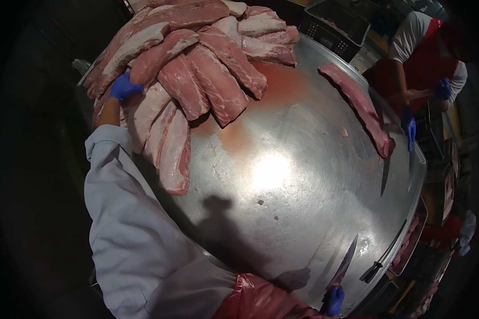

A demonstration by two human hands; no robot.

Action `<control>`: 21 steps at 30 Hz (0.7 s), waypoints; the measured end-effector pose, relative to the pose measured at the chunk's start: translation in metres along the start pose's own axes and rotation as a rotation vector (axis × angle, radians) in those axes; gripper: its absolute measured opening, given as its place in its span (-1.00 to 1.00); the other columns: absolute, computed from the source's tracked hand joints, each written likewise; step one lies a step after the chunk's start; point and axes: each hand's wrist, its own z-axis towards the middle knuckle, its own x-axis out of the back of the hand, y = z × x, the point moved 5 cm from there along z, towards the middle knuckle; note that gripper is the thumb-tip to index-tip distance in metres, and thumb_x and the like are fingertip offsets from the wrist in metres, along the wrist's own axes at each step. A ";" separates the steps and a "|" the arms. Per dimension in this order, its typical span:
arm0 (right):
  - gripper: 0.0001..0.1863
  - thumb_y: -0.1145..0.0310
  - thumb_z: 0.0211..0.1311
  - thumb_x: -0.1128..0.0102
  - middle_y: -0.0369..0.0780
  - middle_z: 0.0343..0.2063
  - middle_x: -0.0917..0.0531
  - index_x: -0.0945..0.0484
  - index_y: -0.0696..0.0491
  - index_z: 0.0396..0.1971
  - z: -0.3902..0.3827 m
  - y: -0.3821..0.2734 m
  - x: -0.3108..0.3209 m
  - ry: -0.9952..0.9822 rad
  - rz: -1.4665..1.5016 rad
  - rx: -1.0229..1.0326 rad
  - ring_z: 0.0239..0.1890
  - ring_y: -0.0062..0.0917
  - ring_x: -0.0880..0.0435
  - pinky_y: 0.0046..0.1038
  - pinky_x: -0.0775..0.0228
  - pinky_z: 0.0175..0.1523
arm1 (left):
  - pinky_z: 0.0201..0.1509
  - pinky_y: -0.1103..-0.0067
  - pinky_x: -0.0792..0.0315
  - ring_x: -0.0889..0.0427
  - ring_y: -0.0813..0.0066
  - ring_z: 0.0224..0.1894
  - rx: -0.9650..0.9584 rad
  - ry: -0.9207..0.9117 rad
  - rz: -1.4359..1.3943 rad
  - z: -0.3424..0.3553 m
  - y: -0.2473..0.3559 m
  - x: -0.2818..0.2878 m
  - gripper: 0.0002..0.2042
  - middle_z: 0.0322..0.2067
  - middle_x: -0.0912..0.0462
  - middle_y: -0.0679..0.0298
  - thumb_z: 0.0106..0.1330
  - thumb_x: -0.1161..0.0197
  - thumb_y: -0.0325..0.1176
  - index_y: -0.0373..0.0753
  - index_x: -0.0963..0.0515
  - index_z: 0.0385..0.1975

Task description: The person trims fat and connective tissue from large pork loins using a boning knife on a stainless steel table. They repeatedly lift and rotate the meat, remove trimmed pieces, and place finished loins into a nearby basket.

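My left hand [125, 88], in a blue glove, reaches to the left side of a big pile of pork loins [218, 82]. Its fingers are closed on the end of one pork loin [162, 53]; the thumb lies against the meat and some fingers are hidden. At the table's lower right, my right hand [333, 301], also gloved in blue, grips a knife [346, 262], blade pointing up and away from me. That blade is over bare metal, apart from any meat.
A shiny metal table [303, 175] carries the meat. One long strip of meat [359, 109] lies at its right. A sharpening steel [375, 270] rests by the right edge. Across stands a co-worker in a red apron [420, 69], one gloved hand [408, 127] at the edge. Behind is a black crate [335, 32].
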 end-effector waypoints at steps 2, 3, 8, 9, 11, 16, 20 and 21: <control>-0.79 0.27 0.49 0.08 -0.29 -0.68 -0.44 -0.39 0.04 -0.35 0.011 -0.004 -0.007 -0.039 0.018 0.016 -0.76 -0.59 -0.40 -0.49 -0.30 -0.69 | 0.12 0.36 -0.49 -0.66 0.07 0.05 0.028 -0.016 0.075 -0.014 0.000 0.013 -0.21 -0.01 -0.66 -0.07 -0.25 -0.55 -0.09 -0.37 -0.54 0.06; -0.80 0.28 0.49 0.08 -0.29 -0.68 -0.44 -0.38 0.04 -0.35 0.017 -0.006 -0.011 -0.063 0.029 0.025 -0.75 -0.59 -0.40 -0.49 -0.31 -0.68 | 0.13 0.34 -0.49 -0.65 0.05 0.07 0.000 0.061 -0.078 -0.020 -0.024 0.015 -0.22 0.01 -0.65 -0.10 -0.26 -0.55 -0.10 -0.32 -0.54 0.08; -0.82 0.29 0.50 0.05 -0.29 -0.67 -0.45 -0.37 0.02 -0.35 -0.010 0.005 -0.004 -0.022 0.131 0.070 -0.74 -0.60 -0.40 -0.51 -0.30 -0.68 | 0.14 0.30 -0.50 -0.62 0.01 0.10 0.121 0.062 0.046 -0.049 0.038 0.010 -0.15 0.06 -0.61 -0.14 -0.27 -0.56 -0.09 -0.37 -0.46 0.12; -0.82 0.29 0.50 0.05 -0.29 -0.67 -0.45 -0.36 0.02 -0.36 -0.016 0.010 -0.003 -0.014 0.155 0.079 -0.73 -0.60 -0.40 -0.51 -0.30 -0.68 | 0.14 0.29 -0.50 -0.62 0.00 0.11 0.137 0.032 -0.028 -0.050 0.042 -0.001 -0.14 0.06 -0.60 -0.14 -0.28 -0.56 -0.08 -0.37 -0.45 0.12; -0.81 0.28 0.50 0.04 -0.29 -0.67 -0.45 -0.38 0.02 -0.34 -0.011 0.029 0.001 -0.013 0.188 0.104 -0.74 -0.61 -0.41 -0.52 -0.28 -0.69 | 0.14 0.29 -0.51 -0.62 0.00 0.10 0.197 0.062 -0.062 -0.067 0.044 -0.022 -0.10 0.06 -0.60 -0.15 -0.28 -0.57 -0.06 -0.38 -0.40 0.15; -0.85 0.33 0.50 0.02 -0.30 -0.65 -0.47 -0.39 0.03 -0.32 -0.029 0.057 0.021 -0.006 0.364 0.163 -0.70 -0.65 -0.42 -0.54 -0.30 -0.62 | 0.15 0.29 -0.51 -0.63 0.02 0.09 0.520 0.132 -0.138 -0.143 0.069 -0.113 0.01 0.03 -0.60 -0.17 -0.28 -0.58 0.01 -0.43 -0.29 0.21; -0.88 0.31 0.49 -0.01 -0.37 -0.60 -0.45 -0.44 0.01 -0.25 -0.046 0.077 0.042 -0.011 0.315 0.200 -0.65 -0.70 -0.40 -0.59 -0.26 -0.59 | 0.15 0.33 -0.50 -0.64 0.08 0.09 0.840 0.288 -0.332 -0.220 0.083 -0.169 0.01 0.06 -0.59 -0.11 -0.26 -0.58 0.07 -0.44 -0.30 0.20; -0.89 0.31 0.49 -0.02 -0.38 -0.60 -0.45 -0.44 0.01 -0.25 -0.049 0.085 0.048 0.004 0.314 0.153 -0.64 -0.71 -0.40 -0.59 -0.27 -0.58 | 0.16 0.34 -0.50 -0.64 0.11 0.09 0.920 0.299 -0.412 -0.237 0.086 -0.186 0.00 0.07 -0.59 -0.08 -0.25 -0.58 0.08 -0.44 -0.32 0.18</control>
